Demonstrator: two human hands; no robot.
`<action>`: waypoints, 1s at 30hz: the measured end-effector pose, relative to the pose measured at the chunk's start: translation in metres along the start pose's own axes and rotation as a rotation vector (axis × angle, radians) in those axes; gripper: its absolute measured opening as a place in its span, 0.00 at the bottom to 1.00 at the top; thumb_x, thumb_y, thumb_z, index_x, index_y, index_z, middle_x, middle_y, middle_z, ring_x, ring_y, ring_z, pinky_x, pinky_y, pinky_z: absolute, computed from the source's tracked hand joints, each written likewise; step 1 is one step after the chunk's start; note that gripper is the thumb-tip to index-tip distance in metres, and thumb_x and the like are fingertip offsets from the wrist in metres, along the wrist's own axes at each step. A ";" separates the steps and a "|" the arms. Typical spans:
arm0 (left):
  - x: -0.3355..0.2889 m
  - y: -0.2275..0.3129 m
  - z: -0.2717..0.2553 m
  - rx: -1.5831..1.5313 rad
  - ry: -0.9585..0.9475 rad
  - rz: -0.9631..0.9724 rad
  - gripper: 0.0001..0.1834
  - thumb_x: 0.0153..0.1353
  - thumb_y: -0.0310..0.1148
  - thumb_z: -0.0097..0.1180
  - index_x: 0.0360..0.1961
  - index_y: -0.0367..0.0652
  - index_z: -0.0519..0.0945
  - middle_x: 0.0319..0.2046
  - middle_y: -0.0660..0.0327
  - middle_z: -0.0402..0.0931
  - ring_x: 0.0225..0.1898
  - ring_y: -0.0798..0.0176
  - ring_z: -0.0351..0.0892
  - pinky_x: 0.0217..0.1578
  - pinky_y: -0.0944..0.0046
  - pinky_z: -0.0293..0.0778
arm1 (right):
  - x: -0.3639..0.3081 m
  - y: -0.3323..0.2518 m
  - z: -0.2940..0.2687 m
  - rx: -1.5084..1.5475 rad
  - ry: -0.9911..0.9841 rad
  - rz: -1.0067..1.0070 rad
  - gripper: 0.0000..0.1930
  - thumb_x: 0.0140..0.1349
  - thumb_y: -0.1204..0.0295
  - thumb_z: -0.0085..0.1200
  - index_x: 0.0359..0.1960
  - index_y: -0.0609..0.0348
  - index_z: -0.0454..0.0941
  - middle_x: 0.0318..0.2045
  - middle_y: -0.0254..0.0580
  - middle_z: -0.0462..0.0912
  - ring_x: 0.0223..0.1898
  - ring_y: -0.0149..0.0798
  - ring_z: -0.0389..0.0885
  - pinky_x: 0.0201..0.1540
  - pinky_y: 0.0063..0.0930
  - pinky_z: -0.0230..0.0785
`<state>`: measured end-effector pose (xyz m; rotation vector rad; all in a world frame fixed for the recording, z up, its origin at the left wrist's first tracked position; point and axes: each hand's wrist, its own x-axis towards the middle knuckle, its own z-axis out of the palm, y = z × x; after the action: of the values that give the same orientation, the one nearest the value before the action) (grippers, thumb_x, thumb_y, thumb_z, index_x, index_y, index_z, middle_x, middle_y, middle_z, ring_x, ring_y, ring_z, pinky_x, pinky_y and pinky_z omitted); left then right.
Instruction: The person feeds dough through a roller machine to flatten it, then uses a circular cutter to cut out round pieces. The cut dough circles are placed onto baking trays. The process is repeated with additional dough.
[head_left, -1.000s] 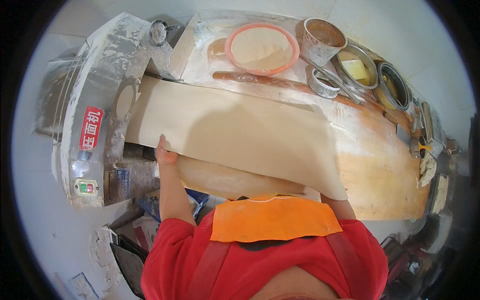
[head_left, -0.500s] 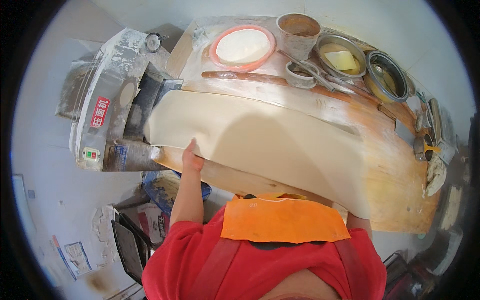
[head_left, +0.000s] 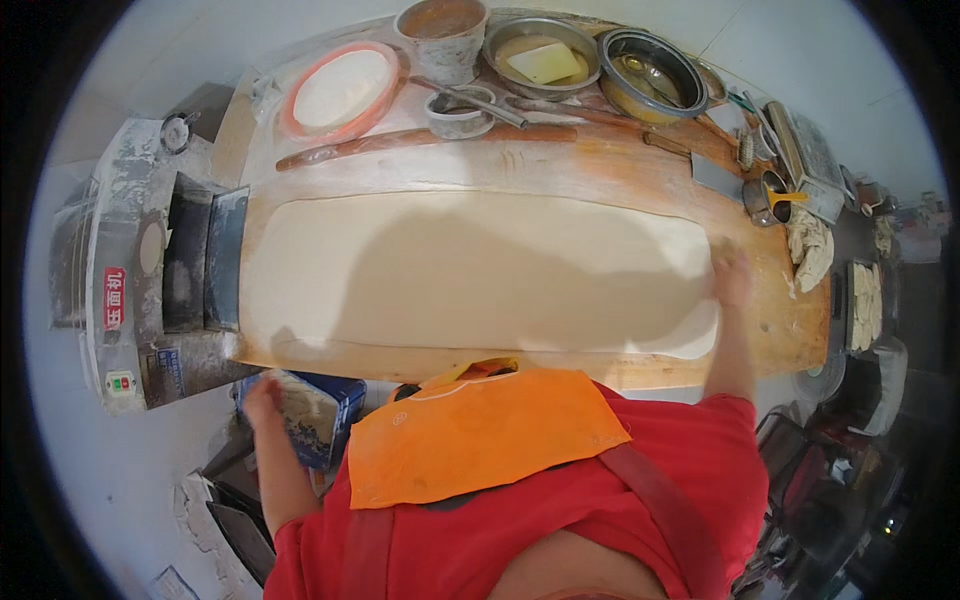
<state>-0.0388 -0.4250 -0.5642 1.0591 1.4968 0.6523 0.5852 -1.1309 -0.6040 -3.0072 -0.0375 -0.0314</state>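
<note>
On my feed, the right hand [head_left: 733, 278] is at right of centre, just beside the short right end of the dough sheet [head_left: 520, 270]; it is blurred, so I cannot tell whether the fingers are apart or pinching that edge. The left hand [head_left: 263, 400], at lower left, hangs beyond the front edge of the wooden table [head_left: 785, 335], near a blue tin [head_left: 350, 398] and away from the dough; its fingers look curled, but I cannot tell if they are together.

The sheet lies flat across the middle of the frame, as 1 broad layer. I would worry about a sharp tug at the right end, which could stretch or tear it, most of all if thin flour lets it stick to the wood. Its front edge runs near the table's edge, so a sideways pull could let it sag over, or the orange apron [head_left: 480, 435] could brush it.

Its long axis runs left to right, dipping slightly rightward; the left end faces the metal chute [head_left: 226, 258], the right end the hand.
</note>
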 end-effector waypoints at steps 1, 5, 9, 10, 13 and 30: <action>0.024 0.011 -0.037 -0.038 0.061 0.031 0.12 0.57 0.35 0.57 0.17 0.47 0.75 0.16 0.65 0.72 0.15 0.69 0.64 0.17 0.69 0.58 | -0.013 -0.044 0.025 -0.134 0.127 -0.202 0.28 0.64 0.58 0.47 0.61 0.61 0.65 0.63 0.54 0.65 0.65 0.52 0.60 0.68 0.41 0.49; 0.059 0.073 -0.124 -0.067 0.600 0.313 0.15 0.62 0.40 0.54 0.30 0.37 0.78 0.27 0.57 0.78 0.26 0.62 0.74 0.26 0.64 0.68 | -0.136 -0.273 0.035 0.244 -0.066 -0.648 0.32 0.60 0.64 0.51 0.65 0.61 0.59 0.66 0.53 0.59 0.69 0.53 0.51 0.70 0.54 0.36; 0.075 0.156 -0.173 0.123 0.977 0.610 0.38 0.58 0.49 0.58 0.59 0.30 0.63 0.57 0.45 0.67 0.55 0.50 0.71 0.53 0.54 0.68 | -0.167 -0.410 0.040 0.614 -0.258 -1.170 0.28 0.53 0.68 0.61 0.57 0.61 0.69 0.63 0.50 0.63 0.67 0.53 0.55 0.68 0.49 0.47; 0.060 0.189 -0.143 0.023 0.921 0.522 0.44 0.56 0.51 0.61 0.63 0.31 0.58 0.61 0.45 0.63 0.58 0.50 0.68 0.57 0.53 0.65 | -0.159 -0.443 0.042 0.608 -0.182 -1.235 0.29 0.53 0.67 0.61 0.58 0.61 0.67 0.64 0.50 0.63 0.67 0.54 0.55 0.68 0.48 0.48; 0.084 0.219 -0.173 -0.165 0.711 0.596 0.46 0.52 0.51 0.66 0.62 0.33 0.60 0.60 0.48 0.65 0.58 0.53 0.68 0.57 0.54 0.65 | -0.112 -0.544 0.053 0.470 -0.033 -1.298 0.34 0.55 0.64 0.60 0.62 0.60 0.61 0.66 0.55 0.56 0.67 0.55 0.55 0.68 0.47 0.49; 0.097 0.224 -0.147 0.085 0.900 0.839 0.35 0.53 0.41 0.68 0.56 0.30 0.69 0.52 0.50 0.74 0.49 0.56 0.75 0.51 0.60 0.71 | -0.107 -0.550 0.049 0.489 -0.161 -1.100 0.18 0.54 0.66 0.58 0.47 0.54 0.78 0.36 0.43 0.77 0.42 0.49 0.73 0.46 0.42 0.67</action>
<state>-0.1183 -0.2178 -0.3857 1.5786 1.7826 1.8477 0.4647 -0.5821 -0.5820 -2.1423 -1.4318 0.0948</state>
